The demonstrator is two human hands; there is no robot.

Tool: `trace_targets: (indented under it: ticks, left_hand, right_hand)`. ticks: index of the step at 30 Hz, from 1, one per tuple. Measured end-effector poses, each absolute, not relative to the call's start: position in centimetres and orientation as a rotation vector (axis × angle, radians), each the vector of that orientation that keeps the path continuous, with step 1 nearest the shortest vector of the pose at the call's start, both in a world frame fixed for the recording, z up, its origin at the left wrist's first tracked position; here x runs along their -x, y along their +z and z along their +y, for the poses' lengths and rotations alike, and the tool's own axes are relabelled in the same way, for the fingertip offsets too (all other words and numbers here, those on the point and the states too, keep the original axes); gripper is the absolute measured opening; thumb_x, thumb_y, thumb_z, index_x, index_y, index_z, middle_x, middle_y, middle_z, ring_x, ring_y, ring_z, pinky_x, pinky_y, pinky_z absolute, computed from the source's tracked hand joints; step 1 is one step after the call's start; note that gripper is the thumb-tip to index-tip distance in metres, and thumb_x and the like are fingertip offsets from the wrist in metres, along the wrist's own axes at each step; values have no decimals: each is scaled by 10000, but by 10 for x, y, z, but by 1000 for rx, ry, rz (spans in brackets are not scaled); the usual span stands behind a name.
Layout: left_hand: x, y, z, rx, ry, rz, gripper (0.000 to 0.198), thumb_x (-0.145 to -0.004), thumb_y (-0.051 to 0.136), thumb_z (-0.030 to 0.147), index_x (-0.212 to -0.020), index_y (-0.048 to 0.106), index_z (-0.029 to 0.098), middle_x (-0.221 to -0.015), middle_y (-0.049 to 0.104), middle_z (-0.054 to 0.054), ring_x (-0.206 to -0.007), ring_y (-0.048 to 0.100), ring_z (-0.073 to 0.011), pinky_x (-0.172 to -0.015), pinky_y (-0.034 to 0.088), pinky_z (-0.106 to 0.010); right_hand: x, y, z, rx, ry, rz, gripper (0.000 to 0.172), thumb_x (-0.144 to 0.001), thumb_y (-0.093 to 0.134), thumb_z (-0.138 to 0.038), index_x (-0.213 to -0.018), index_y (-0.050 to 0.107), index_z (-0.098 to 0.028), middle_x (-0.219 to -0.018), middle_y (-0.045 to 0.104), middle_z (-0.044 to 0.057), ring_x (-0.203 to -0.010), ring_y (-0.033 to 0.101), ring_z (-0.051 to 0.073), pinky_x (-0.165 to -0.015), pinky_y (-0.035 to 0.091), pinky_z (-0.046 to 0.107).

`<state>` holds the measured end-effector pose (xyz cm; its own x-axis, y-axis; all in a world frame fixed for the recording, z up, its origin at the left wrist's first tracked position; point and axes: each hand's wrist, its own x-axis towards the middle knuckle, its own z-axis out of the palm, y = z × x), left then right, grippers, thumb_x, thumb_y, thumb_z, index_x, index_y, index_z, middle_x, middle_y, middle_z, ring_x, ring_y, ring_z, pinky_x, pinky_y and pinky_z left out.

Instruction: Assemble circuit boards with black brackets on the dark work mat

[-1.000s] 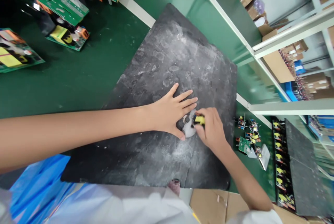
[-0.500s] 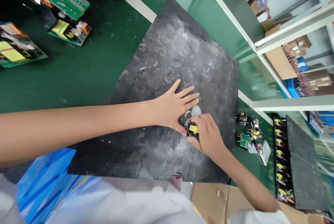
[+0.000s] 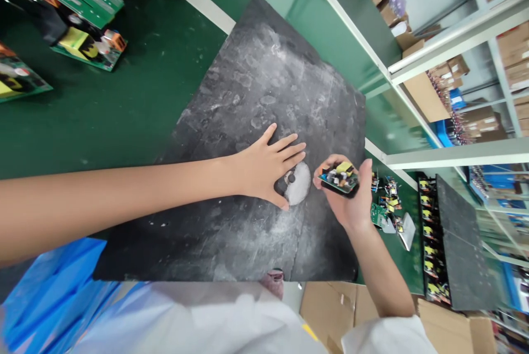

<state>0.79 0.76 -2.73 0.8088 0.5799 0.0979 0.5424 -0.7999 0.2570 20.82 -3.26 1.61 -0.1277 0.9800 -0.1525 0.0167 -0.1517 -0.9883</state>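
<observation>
My left hand (image 3: 264, 169) lies spread on the black mat (image 3: 256, 90), with all its fingers apart and nothing in it. Just right of its thumb, a pale round patch (image 3: 300, 186) shows on the mat, with a small ring-like dark spot at its left edge. My right hand (image 3: 349, 194) is turned palm up over the mat's right side. Its fingers and thumb hold a small circuit board (image 3: 339, 177) with a yellow block and other parts on top and a dark underside.
Large boards (image 3: 88, 48) stand on the green table (image 3: 136, 106) at upper left. Several small boards (image 3: 388, 202) and a dark tray (image 3: 430, 238) with yellow-topped parts are at right. Cardboard boxes (image 3: 330, 310) stand below; shelves with boxes lie beyond the white frame.
My right hand has lifted the small board off the mat, moved right and turned palm up, uncovering the pale patch. My left hand stays spread on the mat. The view has shifted slightly.
</observation>
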Motion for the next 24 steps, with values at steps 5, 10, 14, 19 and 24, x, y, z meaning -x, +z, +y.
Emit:
trace_targets:
  ticks: [5, 10, 14, 19, 24]
  left_hand:
    - [-8, -32, 8, -2776, 336, 858, 1029, -719, 528, 766, -1450, 277, 85, -1514, 179, -123, -1411, 141, -348, -1106, 37, -636]
    - [-7, -31, 8, -2770, 325, 857, 1032, -727, 524, 761, -1453, 261, 77, -1514, 175, -126, -1415, 128, -344, -1104, 36, -634]
    - [-8, -30, 8, -2762, 300, 865, 1041, -718, 525, 771, -1457, 259, 88, -1517, 160, -124, -1416, 124, -341, -1107, 17, -626]
    - [-8, -28, 7, -2762, 275, 865, 1049, -722, 525, 769, -1456, 246, 74, -1519, 154, -126, -1420, 110, -333, -1105, 20, -632]
    - [-7, -26, 6, -2750, 284, 863, 1042, -715, 533, 771, -1448, 270, 79, -1517, 176, -133, -1420, 116, -331, -1108, 37, -629]
  right_hand:
    - [-202, 29, -30, 1123, 1799, -832, 548, -953, 209, -603, -881, 568, -195, -706, 451, 13, -628, 459, 138, -594, 404, 252]
    - [-201, 25, -29, 1181, 1745, -912, 541, -935, 237, -639, -879, 567, -214, -723, 470, 16, -623, 466, 148, -592, 414, 270]
    - [-206, 15, -29, 1254, 1474, -1188, 557, -927, 225, -669, -889, 552, -219, -784, 509, 23, -681, 517, 164, -617, 436, 287]
    - [-213, 3, -33, 1296, 615, -2040, 463, -958, 272, -598, -1066, 509, -215, -935, 537, 53, -839, 532, 196, -722, 439, 326]
    - [-210, -5, -32, 1133, 204, -2485, 455, -971, 260, -569, -1091, 454, -176, -910, 509, 78, -828, 480, 220, -738, 424, 359]
